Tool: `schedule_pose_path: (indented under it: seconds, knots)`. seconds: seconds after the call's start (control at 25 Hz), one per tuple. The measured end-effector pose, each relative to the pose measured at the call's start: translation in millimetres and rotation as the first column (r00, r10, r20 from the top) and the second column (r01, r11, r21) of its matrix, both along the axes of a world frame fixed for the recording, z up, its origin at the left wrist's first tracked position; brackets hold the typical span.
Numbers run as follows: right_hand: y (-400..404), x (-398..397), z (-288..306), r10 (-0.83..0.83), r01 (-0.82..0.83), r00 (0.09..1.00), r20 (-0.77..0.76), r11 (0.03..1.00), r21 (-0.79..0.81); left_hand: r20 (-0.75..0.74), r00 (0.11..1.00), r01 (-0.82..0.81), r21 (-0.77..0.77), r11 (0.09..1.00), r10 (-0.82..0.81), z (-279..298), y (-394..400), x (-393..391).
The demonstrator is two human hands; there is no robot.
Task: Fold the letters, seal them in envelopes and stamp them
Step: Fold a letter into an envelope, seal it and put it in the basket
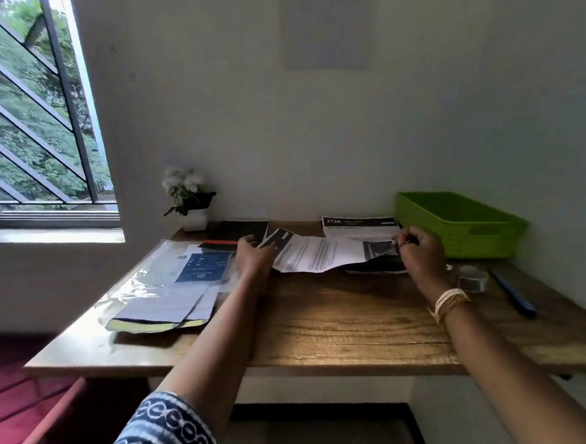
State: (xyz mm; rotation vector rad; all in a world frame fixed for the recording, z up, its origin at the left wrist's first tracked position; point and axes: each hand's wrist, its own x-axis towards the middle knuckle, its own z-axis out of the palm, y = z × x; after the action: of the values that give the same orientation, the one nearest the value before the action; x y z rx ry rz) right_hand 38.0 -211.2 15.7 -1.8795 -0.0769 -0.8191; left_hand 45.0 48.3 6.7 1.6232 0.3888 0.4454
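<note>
- Over the far middle of the wooden bench [342,321]: printed letter [321,254], held stretched between both hands, creased and sagging slightly, lower edge near the bench top.
- At the letter's left end: left hand [252,255], fingers curled, pinching the dark-printed corner of the sheet.
- At the letter's right end: right hand [420,248], fingertips pinching the right edge; stack of pale bangles [451,303] on that wrist.
- Behind the letter, flat against the wall side of the bench: another printed sheet [360,225] with a dark header band reading "2720".
- Under the letter's right part: dark-edged paper [376,266] lying on the bench, mostly hidden.
- Far right corner of the bench: green plastic basket [463,225], just beside the wall.
- Right of the right wrist: small roll of clear tape [473,277], and beside it a blue pen [512,292] lying at an angle.
- Left half of the bench: clear plastic sleeve [157,274] with a blue printed card [203,266] on it; nearer the front edge, a pile of grey envelopes [163,310], one showing a yellow-green strip.
- Behind the left hand: black booklet [240,232] with a red-orange stripe along one edge.
- Far left corner of the bench: small white pot of white flowers [189,197], touching the wall.
- Left of the bench: barred window [27,111] with green foliage outside.
- On the wall above: blurred sheet of paper [326,24], text unreadable.
- Bottom left: patterned blue-and-white sleeve [160,436] on the left arm.
</note>
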Motion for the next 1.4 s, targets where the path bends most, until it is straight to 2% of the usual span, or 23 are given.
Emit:
schedule_pose_path:
  seconds: [0.08,0.16,0.28,0.32,0.4,0.48,0.56,0.64,0.68,0.8,0.92,1.0,1.12,1.16,1.24,1.4]
  knots:
    - [-0.7,0.1,-4.3,-0.082,0.07,0.994,-0.07,0.984,-0.166,0.026,0.999,0.025,0.003,1.0,-0.025,-2.6,1.4,2.3]
    - [4.4,-2.1,-7.2,-0.149,0.087,0.98,-0.128,0.914,-0.395,0.028,0.997,0.072,0.012,0.997,-0.072,-3.0,-1.0,-1.2]
    - [20.4,-8.6,-0.5,-0.281,0.158,0.957,-0.075,0.718,-0.677,0.017,0.991,0.13,0.031,0.991,-0.131,-2.5,-3.3,-3.3]
    - [27.0,-11.9,4.1,-0.322,0.19,0.946,-0.039,0.649,-0.737,0.011,0.99,0.143,0.024,0.989,-0.143,-1.5,-4.3,-4.1]
    - [41.1,-15.7,13.6,-0.373,0.205,0.927,-0.034,0.581,-0.788,0.005,0.984,0.18,-0.049,0.982,-0.18,0.7,-5.3,-6.5]
    - [56.2,-12.5,22.9,-0.368,0.111,0.923,-0.117,0.543,-0.832,-0.016,0.971,0.236,-0.127,0.964,-0.239,4.0,-6.1,-8.9]
    - [71.7,-6.0,27.2,-0.198,-0.119,0.934,-0.296,0.611,-0.783,-0.058,0.959,0.265,-0.151,0.952,-0.276,5.8,-6.0,-9.4]
    - [85.1,-5.6,22.2,0.065,-0.421,0.851,-0.521,0.677,-0.604,-0.107,0.955,0.26,-0.15,0.954,-0.277,5.2,-5.2,-6.6]
    - [88.5,-6.9,16.1,0.141,-0.491,0.823,-0.549,0.662,-0.566,-0.121,0.957,0.251,-0.121,0.96,-0.265,4.4,-5.5,-4.6]
    - [85.9,-10.8,-3.0,0.165,-0.48,0.861,-0.481,0.575,-0.662,-0.156,0.971,0.194,0.078,0.978,-0.18,2.8,-7.0,-3.1]
    - [78.8,-3.1,-4.3,0.062,-0.4,0.894,-0.443,0.551,-0.732,-0.167,0.97,0.197,0.094,0.976,-0.18,4.4,-5.4,-5.1]
    - [74.8,2.7,-4.3,0.025,-0.395,0.88,-0.474,0.592,-0.703,-0.161,0.961,0.233,0.032,0.972,-0.225,5.4,-5.3,-7.6]
    - [71.5,5.2,-3.2,0.096,-0.436,0.844,-0.527,0.695,-0.572,-0.039,0.929,0.361,-0.124,0.924,-0.368,12.3,-13.1,-16.8]
    - [71.4,4.6,-3.1,0.134,-0.446,0.832,-0.538,0.738,-0.505,-0.012,0.904,0.423,-0.135,0.896,-0.428,14.1,-16.8,-19.2]
    - [73.7,4.8,-1.2,0.17,-0.426,0.827,-0.536,0.813,-0.398,-0.031,0.868,0.494,-0.051,0.868,-0.496,15.7,-23.0,-20.9]
    - [76.5,10.4,1.1,0.208,-0.296,0.869,-0.449,0.946,-0.135,-0.086,0.879,0.476,0.09,0.875,-0.469,15.2,-27.1,-22.0]
